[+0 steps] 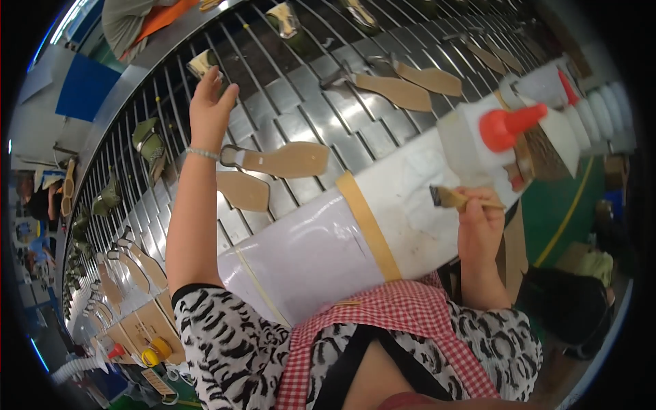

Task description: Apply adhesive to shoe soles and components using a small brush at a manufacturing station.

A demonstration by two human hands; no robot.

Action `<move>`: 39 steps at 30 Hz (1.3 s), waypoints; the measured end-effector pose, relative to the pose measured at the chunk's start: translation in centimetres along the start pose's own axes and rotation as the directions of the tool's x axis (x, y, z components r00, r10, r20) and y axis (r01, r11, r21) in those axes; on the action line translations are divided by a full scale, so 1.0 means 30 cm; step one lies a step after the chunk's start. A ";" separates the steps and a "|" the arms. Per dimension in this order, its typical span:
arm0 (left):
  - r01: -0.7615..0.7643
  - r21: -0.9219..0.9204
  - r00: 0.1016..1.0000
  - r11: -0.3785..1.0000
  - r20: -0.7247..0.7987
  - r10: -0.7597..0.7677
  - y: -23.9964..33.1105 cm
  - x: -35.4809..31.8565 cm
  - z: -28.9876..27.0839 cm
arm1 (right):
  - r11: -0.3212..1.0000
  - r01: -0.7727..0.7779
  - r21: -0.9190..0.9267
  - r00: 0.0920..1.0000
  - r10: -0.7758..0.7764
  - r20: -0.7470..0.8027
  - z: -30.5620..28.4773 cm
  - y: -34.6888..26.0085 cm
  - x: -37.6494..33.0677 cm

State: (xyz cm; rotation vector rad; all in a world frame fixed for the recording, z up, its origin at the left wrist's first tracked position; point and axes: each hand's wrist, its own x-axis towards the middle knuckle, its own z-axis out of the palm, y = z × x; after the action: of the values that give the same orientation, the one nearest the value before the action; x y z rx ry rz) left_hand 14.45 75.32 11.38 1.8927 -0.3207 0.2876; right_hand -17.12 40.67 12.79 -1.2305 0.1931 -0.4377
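Observation:
My left hand (210, 113) stretches over the metal slatted conveyor (280, 126), thumb apart from the fingers. Its fingertips overlap the edge of an olive and gold shoe (199, 63); whether they touch it I cannot make out. In my right hand (480, 232) is a small wooden-handled brush (445, 197), its dark bristles pointing left above a white padded surface (410, 225). A tan sandal sole (290, 161) lies on the slats beside my left wrist, and a second tan sole (244, 191) is partly hidden by my forearm.
A white squeeze bottle with a red nozzle (506, 128) stands at the right of the padded surface. More tan soles (393, 91) and olive shoes (149, 143) lie along the conveyor. Cardboard boxes (140, 331) are at lower left. Another person (126, 27) is at the far side.

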 end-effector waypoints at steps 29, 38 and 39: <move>-0.508 0.554 0.802 0.660 0.583 0.128 0.277 -1.344 0.263 | 0.981 0.152 0.120 0.981 -0.164 0.101 -0.263 0.021 -0.435; -0.370 0.743 0.837 0.558 0.527 -0.148 0.307 -1.453 -0.031 | 0.985 0.000 0.174 0.981 -0.034 0.190 -0.207 0.059 -0.375; -0.291 0.776 0.901 0.560 0.419 -0.113 0.272 -1.402 -0.029 | 0.984 0.006 0.176 0.981 -0.040 0.192 -0.196 0.068 -0.373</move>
State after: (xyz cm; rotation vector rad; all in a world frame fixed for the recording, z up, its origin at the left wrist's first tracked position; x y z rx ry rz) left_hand -27.75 76.92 4.05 2.9191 -0.6722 0.0695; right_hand -28.96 40.85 7.91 -1.0961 -0.0271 -0.3433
